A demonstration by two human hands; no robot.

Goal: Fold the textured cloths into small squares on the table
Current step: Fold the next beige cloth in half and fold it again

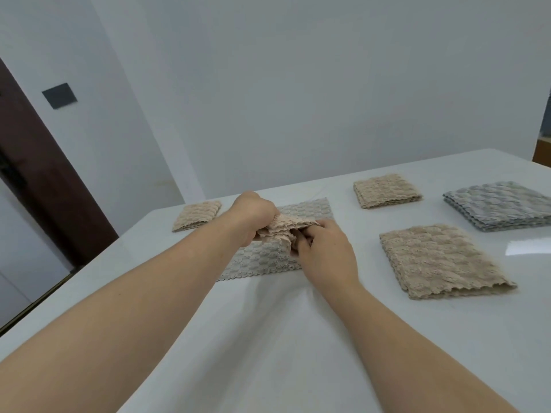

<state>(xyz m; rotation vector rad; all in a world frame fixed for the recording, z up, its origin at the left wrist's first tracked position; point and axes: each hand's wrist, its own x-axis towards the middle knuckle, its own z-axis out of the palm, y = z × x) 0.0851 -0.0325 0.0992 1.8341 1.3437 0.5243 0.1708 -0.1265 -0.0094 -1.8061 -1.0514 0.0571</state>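
— So, which piece are you on, and where is it?

— It's the pale beige waffle-textured cloth (281,229). It sits bunched between my hands, lifted just above the light grey waffle-textured cloth (259,262), which lies flat on the white tabletop (268,338). My left hand (253,216) is clenched round one end. My right hand (325,251) pinches the other end, fingers curled in.

— How do you get a tidy square out of that bundle?

— I think I should find the wavy corners first and draw the cloth taut between both hands. Then I lay it flat, bring edge to edge and press each crease down. It looks soft, thick and floppy, so a fold probably springs open unless I smooth it.

— And the others?

— A small folded beige square (196,216) lies near the far left edge, and a second folded beige square (386,193) lies farther off on the right. The larger folded beige rectangle (438,257) lies near my right hand, and I judge it needs one more fold. The folded grey-blue cloth (501,204) lies at the far right. All of them share the bumpy pile and scalloped edges.
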